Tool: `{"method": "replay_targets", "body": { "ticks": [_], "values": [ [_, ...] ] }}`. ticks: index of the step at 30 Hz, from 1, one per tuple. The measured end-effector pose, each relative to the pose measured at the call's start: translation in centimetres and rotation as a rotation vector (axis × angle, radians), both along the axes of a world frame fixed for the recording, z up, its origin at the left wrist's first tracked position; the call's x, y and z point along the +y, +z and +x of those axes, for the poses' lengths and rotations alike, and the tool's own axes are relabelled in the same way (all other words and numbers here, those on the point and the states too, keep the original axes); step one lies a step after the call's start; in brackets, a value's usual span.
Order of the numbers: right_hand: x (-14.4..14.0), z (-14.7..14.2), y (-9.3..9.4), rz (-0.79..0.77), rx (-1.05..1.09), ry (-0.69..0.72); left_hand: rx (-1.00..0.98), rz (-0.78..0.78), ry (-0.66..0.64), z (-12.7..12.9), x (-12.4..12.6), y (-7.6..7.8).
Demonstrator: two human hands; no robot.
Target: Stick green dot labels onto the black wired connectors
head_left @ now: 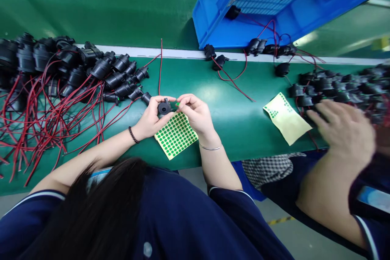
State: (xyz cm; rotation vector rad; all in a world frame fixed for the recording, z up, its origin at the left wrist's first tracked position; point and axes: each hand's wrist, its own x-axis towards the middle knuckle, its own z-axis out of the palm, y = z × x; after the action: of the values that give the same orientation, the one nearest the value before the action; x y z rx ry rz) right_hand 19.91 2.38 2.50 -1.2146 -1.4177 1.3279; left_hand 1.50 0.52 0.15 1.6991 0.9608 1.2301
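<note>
Black buzzer pinched in left hand grip; right hand fingertips closed beside it.

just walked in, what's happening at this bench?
A person's left hand holds a small black round part over a sheet of green dot stickers; the right hand pinches at the part's edge. Wired black parts are piled to the left. A co-worker's hand reaches into another pile on the right.

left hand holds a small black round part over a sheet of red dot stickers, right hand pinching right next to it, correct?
Not quite: in the head view the dots on the sticker sheet are green, not red. The left hand does hold the black round part, the right hand pinching beside it.
</note>
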Motion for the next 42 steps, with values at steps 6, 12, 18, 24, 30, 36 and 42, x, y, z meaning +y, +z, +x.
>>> {"method": "replay_targets", "body": {
  "ticks": [6, 12, 18, 24, 30, 36, 42],
  "values": [
    [-0.8, -0.7, 1.2, -0.059, 0.131, 0.052, 0.139, 0.042, 0.0, -0.4, 0.3, 0.1],
    [-1.0, -0.9, 1.5, -0.078, 0.088, 0.048, 0.211, 0.118, -0.019, -0.7, 0.6, 0.0],
    [-1.0, -0.8, 1.5, -0.064, 0.066, 0.056, 0.226, 0.199, -0.02, -0.5, 0.7, -0.3],
    [-1.1, -1.1, 1.8, -0.073, 0.047, 0.007, 0.252, 0.24, -0.01, -0.5, 0.7, -0.5],
    [-1.1, -1.2, 1.7, -0.049, 0.012, -0.021, 0.267, 0.274, -0.01, -0.5, 0.8, -0.5],
    [-1.2, -1.3, 1.1, -0.028, -0.001, -0.044, 0.289, 0.298, -0.015, -0.6, 0.9, -0.6],
    [-1.3, -1.5, 0.9, -0.052, 0.006, -0.069, 0.302, 0.333, -0.008, -0.6, 0.9, -0.6]
  ]
}}
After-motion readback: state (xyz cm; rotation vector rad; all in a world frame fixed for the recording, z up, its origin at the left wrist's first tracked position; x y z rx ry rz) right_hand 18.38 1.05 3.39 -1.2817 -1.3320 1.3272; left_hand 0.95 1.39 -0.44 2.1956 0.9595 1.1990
